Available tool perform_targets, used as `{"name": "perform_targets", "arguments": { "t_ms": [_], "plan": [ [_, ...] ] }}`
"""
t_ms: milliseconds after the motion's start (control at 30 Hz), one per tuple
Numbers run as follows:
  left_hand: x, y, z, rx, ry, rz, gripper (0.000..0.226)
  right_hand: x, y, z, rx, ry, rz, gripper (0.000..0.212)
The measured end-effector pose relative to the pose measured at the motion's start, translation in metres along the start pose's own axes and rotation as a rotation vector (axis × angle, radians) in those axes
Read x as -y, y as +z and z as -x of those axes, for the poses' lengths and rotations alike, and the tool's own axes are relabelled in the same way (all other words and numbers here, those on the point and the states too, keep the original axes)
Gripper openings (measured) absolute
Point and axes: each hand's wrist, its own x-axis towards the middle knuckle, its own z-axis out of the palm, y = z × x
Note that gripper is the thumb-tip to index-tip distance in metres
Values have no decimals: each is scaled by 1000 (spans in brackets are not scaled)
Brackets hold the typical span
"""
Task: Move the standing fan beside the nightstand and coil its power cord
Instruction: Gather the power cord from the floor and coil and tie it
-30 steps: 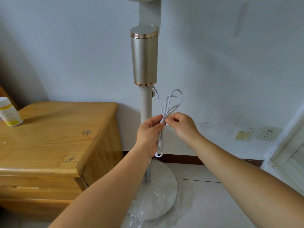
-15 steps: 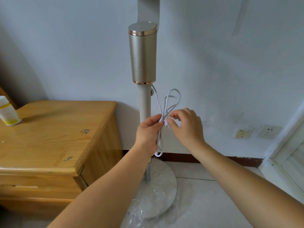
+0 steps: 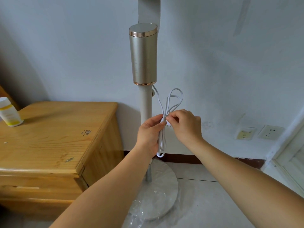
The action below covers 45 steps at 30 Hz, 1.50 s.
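Step in hand: coiling. One white standing fan with champagne-gold cylinder (image 3: 142, 55) already stands just beside the one light wooden nightstand (image 3: 54, 137), at its 3 o'clock. One thin white power cord (image 3: 172, 102) is folded into loops. Left hand (image 3: 150, 134) is closed around the bundle's middle; right hand (image 3: 185, 125) pinches the plug end at the bundle. Next move likely calls for wrapping or tucking that end so loops hold. One yellow-white plastic bottle (image 3: 9, 112) on the tabletop at 9 o'clock; two wall sockets (image 3: 259, 132) at 3 o'clock.
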Motion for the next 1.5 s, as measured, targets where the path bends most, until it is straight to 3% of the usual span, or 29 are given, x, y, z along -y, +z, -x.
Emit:
{"name": "perform_targets", "arguments": {
  "t_ms": [167, 233, 300, 400, 533, 633, 700, 767, 867, 1033, 1233, 1300, 1400, 1500],
  "plan": [
    [3, -1, -2, 37, -4, 8, 24, 11, -7, -6, 261, 613, -793, 19],
    [4, 0, -3, 39, -1, -13, 25, 8, -11, -9, 403, 813, -919, 20],
    [5, 0, -4, 30, 3, -36, 26, 3, -13, -10, 487, 844, -937, 21],
    [5, 0, -5, 1, -3, -32, 26, -4, -13, -11, 376, 583, -682, 19],
    [3, -1, -8, -39, -4, -71, 29, -12, -12, -13, 50, -50, 4, 21],
    [2, -1, -8, -16, 2, -83, 31, -16, -10, -14, 94, -474, 279, 52],
    [1, 0, -6, 32, 13, -84, 28, -15, -6, -15, 135, -551, 294, 50],
    [-1, 0, -7, 36, 2, -96, 28, -15, -6, -18, 165, -496, 213, 35],
    [-6, -6, -12, 14, -45, -58, 33, -21, -4, -25, 131, -614, 254, 26],
    [-9, -13, -16, -38, -73, -108, 24, -31, 2, -30, 104, -430, 50, 22],
    [-7, -13, -17, -52, -69, -154, 21, -36, 10, -33, 214, -203, -239, 17],
    [-7, -12, -18, -48, -37, -239, 22, -35, 13, -33, 264, -26, -492, 19],
    [-7, -10, -18, -28, -14, -313, 23, -31, 12, -37, 281, 322, -1071, 17],
    [-7, -7, -19, -16, -58, -278, 23, -33, 14, -39, 303, 397, -1145, 9]
  ]
}}
